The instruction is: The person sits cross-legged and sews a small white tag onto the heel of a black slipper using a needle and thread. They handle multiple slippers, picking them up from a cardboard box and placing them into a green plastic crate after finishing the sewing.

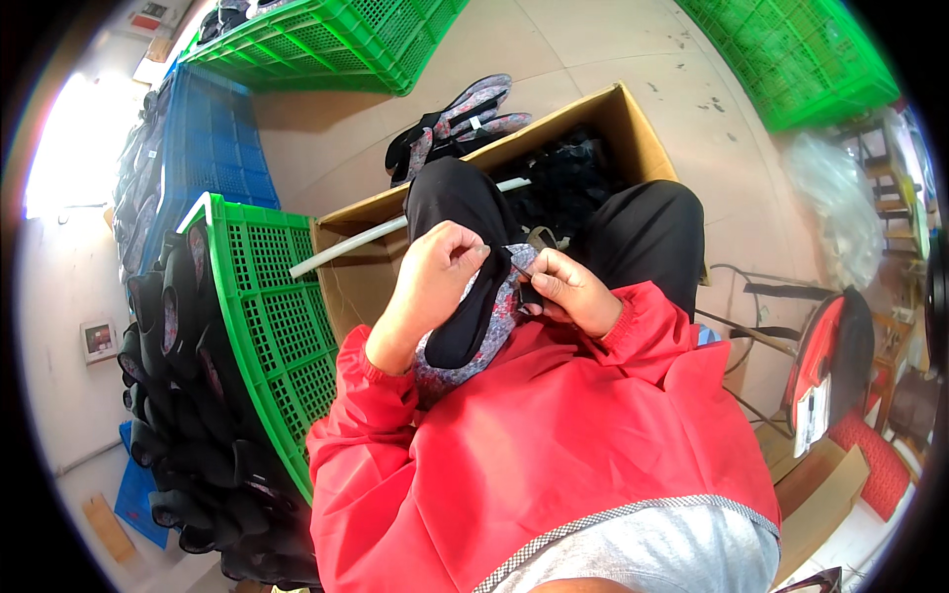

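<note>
A black shoe point(474, 314) with grey-and-red floral lining lies across my lap, its pattern showing along the edges. My left hand point(435, 275) is closed in a pinch at the shoe's upper left edge; what sits between thumb and forefinger is too small to make out. On the shoe's right side, my right hand point(571, 289) is closed around a small dark tool point(521, 271) with a pointed tip, which looks like thread snips. Its handle is mostly hidden by the fingers.
A cardboard box point(633, 128) with black items stands beyond my knees, a white rod point(361, 237) across it. Floral pieces point(474, 114) lie behind it. Black shoes point(178, 346) hang over the green crate point(282, 296) at left. A chair point(825, 346) stands right.
</note>
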The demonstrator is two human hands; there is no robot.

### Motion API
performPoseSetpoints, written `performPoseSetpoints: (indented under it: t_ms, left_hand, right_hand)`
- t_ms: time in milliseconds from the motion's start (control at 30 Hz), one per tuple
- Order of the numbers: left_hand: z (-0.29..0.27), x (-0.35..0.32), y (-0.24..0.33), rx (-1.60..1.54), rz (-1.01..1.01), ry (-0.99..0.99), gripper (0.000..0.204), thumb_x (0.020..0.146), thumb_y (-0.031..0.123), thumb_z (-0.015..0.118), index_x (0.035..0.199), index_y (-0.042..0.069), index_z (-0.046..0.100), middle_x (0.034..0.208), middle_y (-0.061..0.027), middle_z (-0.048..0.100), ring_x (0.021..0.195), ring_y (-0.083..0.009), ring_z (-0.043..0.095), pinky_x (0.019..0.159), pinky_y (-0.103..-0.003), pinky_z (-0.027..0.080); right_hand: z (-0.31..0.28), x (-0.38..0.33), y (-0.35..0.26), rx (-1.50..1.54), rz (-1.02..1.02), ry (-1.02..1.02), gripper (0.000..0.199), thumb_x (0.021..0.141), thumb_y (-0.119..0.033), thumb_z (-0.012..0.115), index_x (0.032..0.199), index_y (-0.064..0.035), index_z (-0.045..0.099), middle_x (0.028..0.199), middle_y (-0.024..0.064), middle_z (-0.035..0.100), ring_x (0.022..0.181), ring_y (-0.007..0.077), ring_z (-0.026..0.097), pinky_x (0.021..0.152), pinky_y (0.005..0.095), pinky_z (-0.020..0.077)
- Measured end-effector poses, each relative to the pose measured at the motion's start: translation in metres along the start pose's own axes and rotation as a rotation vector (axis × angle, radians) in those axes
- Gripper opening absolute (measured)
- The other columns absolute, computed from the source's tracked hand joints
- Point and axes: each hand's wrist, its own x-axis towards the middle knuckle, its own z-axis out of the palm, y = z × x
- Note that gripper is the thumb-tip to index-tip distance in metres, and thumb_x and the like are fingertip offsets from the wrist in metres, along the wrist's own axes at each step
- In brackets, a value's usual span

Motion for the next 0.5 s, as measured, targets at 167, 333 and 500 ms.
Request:
performPoseSetpoints:
  t_ms: [167,333,500]
  left_hand:
    - [0.009,-0.017,0.001,-0.047,-0.021,0.107,0.005,0.092,0.005,0.062,0.09,0.0,0.061,0.073,-0.0013,0.058,0.066,-0.008,0.052,0.062,-0.024,0.044]
    - [0.012,-0.017,-0.001,-0.065,-0.062,0.128,0.005,0.094,0.005,0.06,0.092,0.0,0.06,0.072,0.0012,0.055,0.065,-0.0059,0.048,0.059,-0.022,0.042]
    - [0.012,-0.016,-0.002,-0.141,-0.182,0.106,0.006,0.091,0.006,0.062,0.091,0.0,0.062,0.073,-0.0076,0.062,0.067,-0.0138,0.058,0.063,-0.028,0.048]
  right_hand:
    - [0.006,0.001,-0.007,-0.037,0.132,-0.059,0.026,0.102,-0.031,0.052,0.111,-0.0071,0.052,0.081,0.0068,0.058,0.051,0.0041,0.032,0.046,0.0183,0.0251]
    - [0.012,0.008,-0.015,-0.026,0.248,0.011,0.028,0.102,-0.034,0.052,0.11,-0.0074,0.053,0.08,0.0065,0.057,0.048,0.0039,0.029,0.044,0.0181,0.0221]
    - [0.012,0.015,-0.015,-0.012,0.3,0.056,0.032,0.101,-0.039,0.052,0.109,-0.0078,0.053,0.079,0.0051,0.056,0.048,0.0038,0.029,0.042,0.0183,0.02]
